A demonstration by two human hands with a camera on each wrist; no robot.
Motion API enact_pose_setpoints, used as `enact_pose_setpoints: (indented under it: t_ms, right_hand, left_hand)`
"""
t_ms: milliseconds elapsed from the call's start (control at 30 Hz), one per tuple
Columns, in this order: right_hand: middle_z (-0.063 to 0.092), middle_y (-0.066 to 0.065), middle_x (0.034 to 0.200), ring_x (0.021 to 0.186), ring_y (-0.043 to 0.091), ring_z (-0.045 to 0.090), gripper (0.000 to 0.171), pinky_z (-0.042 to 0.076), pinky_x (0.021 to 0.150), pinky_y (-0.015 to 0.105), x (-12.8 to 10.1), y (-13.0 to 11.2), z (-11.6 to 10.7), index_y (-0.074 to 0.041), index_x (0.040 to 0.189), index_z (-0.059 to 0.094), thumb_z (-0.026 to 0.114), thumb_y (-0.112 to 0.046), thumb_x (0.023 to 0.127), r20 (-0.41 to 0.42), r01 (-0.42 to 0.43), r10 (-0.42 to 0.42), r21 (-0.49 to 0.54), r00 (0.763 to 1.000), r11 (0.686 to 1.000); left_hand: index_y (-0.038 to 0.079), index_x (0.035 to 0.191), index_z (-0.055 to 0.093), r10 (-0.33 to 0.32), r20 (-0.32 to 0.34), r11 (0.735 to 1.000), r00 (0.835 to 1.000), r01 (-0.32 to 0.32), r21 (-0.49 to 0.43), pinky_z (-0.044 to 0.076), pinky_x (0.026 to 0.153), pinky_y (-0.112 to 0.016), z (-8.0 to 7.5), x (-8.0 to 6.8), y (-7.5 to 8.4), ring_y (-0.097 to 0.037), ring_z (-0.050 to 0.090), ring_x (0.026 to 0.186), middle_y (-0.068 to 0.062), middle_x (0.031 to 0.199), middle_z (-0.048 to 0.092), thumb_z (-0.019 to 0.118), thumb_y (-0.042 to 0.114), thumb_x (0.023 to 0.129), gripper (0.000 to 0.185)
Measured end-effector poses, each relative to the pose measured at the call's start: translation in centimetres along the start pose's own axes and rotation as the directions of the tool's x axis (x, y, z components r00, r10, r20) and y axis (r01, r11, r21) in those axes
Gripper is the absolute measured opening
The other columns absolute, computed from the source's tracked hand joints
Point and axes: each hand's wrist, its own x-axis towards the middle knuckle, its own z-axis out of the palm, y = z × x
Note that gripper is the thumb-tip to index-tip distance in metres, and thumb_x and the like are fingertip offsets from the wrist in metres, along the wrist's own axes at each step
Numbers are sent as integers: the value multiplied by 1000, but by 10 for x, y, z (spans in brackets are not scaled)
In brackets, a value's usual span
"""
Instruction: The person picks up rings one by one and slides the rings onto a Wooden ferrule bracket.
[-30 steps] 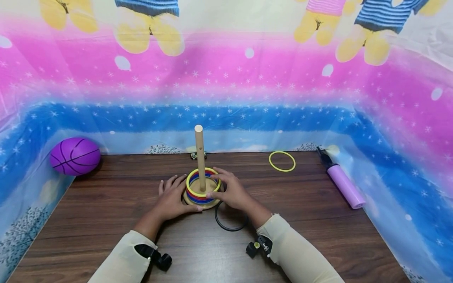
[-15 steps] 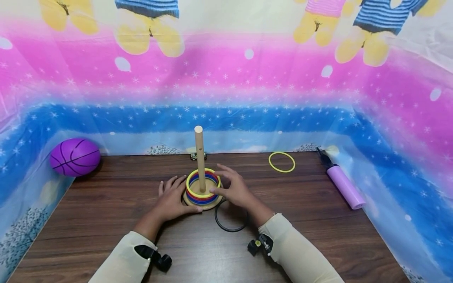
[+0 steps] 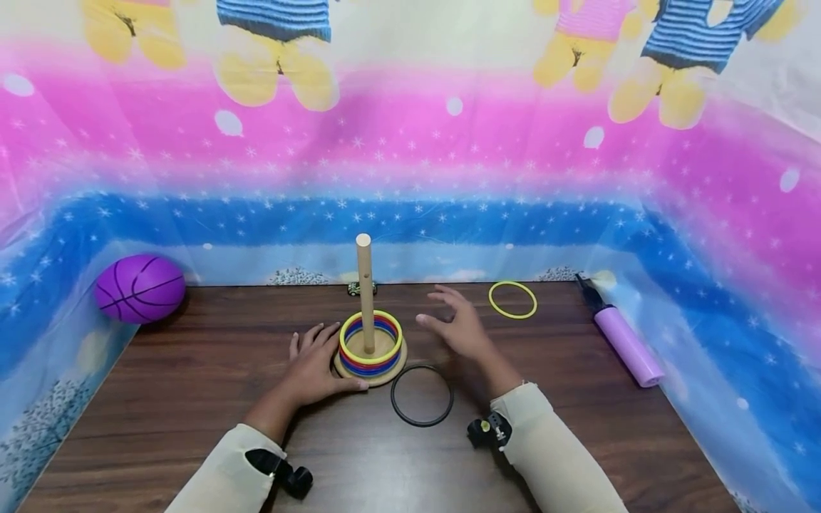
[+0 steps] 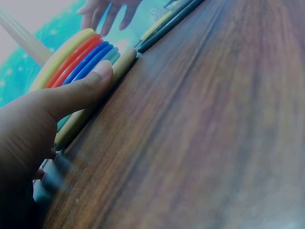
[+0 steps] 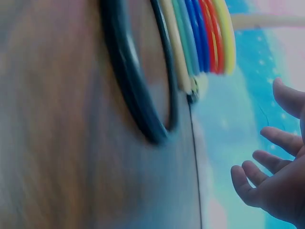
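Head view: the left hand (image 3: 314,370) lies flat on the table (image 3: 192,399) at 9 o'clock of the peg base (image 3: 370,369), thumb pressed to its rim, gripping nothing. Yellow, red and blue rings (image 3: 370,340) are stacked on the peg (image 3: 365,292). The right hand (image 3: 463,331) hovers at 3 o'clock, fingers spread, holding nothing. A black ring (image 3: 422,395) lies at 5 o'clock, just beside the base.
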Motion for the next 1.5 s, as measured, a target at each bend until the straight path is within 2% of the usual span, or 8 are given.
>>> enact_pose_setpoints:
  t_ms: [433, 633, 833, 967, 1067, 1233, 1367, 1500]
  right_hand:
    - [42, 22, 172, 162, 44, 37, 64, 38, 128, 66, -6, 42, -54, 0, 156, 57, 78, -30, 104, -96, -122, 120, -17, 988, 992]
    - [49, 25, 164, 156, 46, 44, 59, 40, 127, 64, -9, 58, -72, 2, 152, 59, 78, -26, 104, -184, -202, 207, 45, 961, 978]
    - [49, 27, 162, 154, 46, 43, 53, 40, 125, 62, -4, 74, -80, 6, 145, 62, 79, -17, 101, -288, -225, 258, 144, 922, 964]
    - [42, 29, 168, 159, 47, 36, 56, 32, 131, 62, -1, 89, -84, 8, 147, 60, 79, -16, 100, -345, -219, 233, 78, 909, 973]
    - [32, 27, 174, 165, 48, 25, 61, 19, 134, 70, 0, 96, -88, 5, 151, 58, 80, -21, 100, -376, -261, 245, 9, 894, 965]
    - [20, 23, 181, 170, 48, 9, 71, 2, 130, 80, 1, 105, -92, 0, 159, 51, 80, -29, 101, -358, -314, 276, -54, 892, 948]
    - [20, 24, 181, 170, 47, 7, 73, 5, 129, 80, 0, 113, -93, -1, 160, 49, 79, -31, 100, -354, -329, 280, -83, 892, 941]
    - [21, 24, 181, 169, 48, 12, 75, 10, 130, 78, -3, 122, -93, -2, 161, 49, 80, -32, 100, -382, -378, 318, -91, 868, 921]
  left_hand:
    - [10, 169, 42, 3, -6, 1000, 1000, -3, 12, -1, 128, -82, 2, -1, -2, -51, 19, 165, -21, 176, 36, 87, 76, 77, 123]
    - [8, 169, 42, 4, -2, 1000, 1000, -4, 10, 0, 128, -82, 1, -1, -1, -52, 19, 165, -22, 176, 36, 88, 74, 77, 123]
    - [8, 169, 42, 1, -3, 1000, 1000, -1, 10, 0, 127, -82, 0, -2, 1, -53, 20, 165, -22, 176, 37, 90, 73, 76, 123]
    - [7, 168, 42, -8, 1, 1000, 1000, 8, 7, 0, 128, -82, -2, -2, 3, -52, 19, 165, -22, 176, 36, 90, 74, 75, 124]
    - [7, 169, 42, -1, 1, 1000, 1000, 1, 10, 1, 128, -82, -2, -1, 4, -53, 20, 165, -22, 176, 37, 89, 74, 75, 125]
    - [7, 169, 42, 2, -12, 1000, 1000, -2, 19, 1, 128, -82, -3, 1, 3, -52, 20, 165, -22, 176, 37, 90, 74, 75, 124]
    - [7, 169, 42, -2, -6, 1000, 1000, 2, 20, 1, 128, -82, -3, 0, 3, -52, 20, 165, -22, 176, 37, 90, 74, 75, 124]
    - [8, 169, 42, -3, 3, 1000, 1000, 3, 8, 0, 127, -83, -2, -1, 5, -53, 19, 165, -22, 176, 37, 90, 75, 75, 125]
